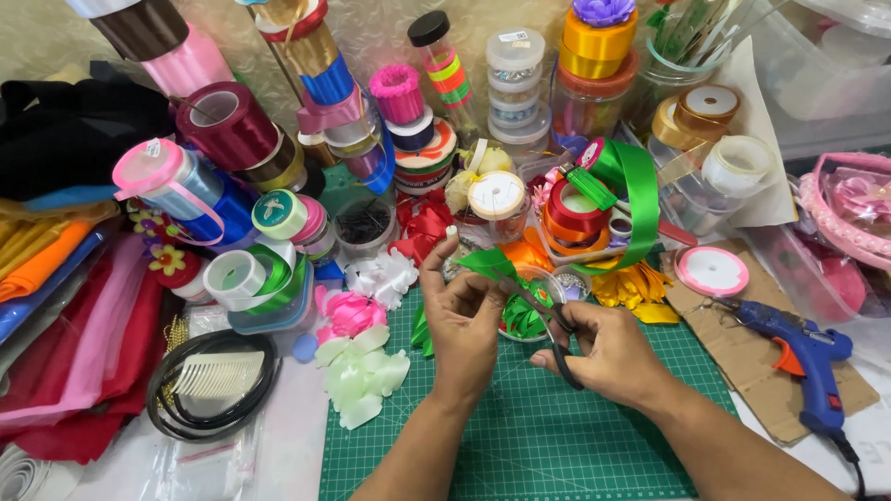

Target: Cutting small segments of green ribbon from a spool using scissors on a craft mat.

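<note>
My left hand (461, 320) pinches a small folded piece of green ribbon (489, 264) between thumb and fingers, held above the green cutting mat (529, 436). My right hand (603, 348) grips black-handled scissors (555, 339), their blades reaching up to the green piece. A wide green ribbon strip (640, 199) trails from a roll (594, 162) behind my hands. Several cut green pieces (522, 320) lie in a small round container under my hands.
Many ribbon spools (232, 125) crowd the back and left. A blue glue gun (803, 357) rests on cardboard (742, 357) at right. Pale green petals (362, 376) and a pink ribbon flower (351, 314) lie left of the mat. Black hoops with a comb (215, 380) and folded fabrics (65, 306) sit far left.
</note>
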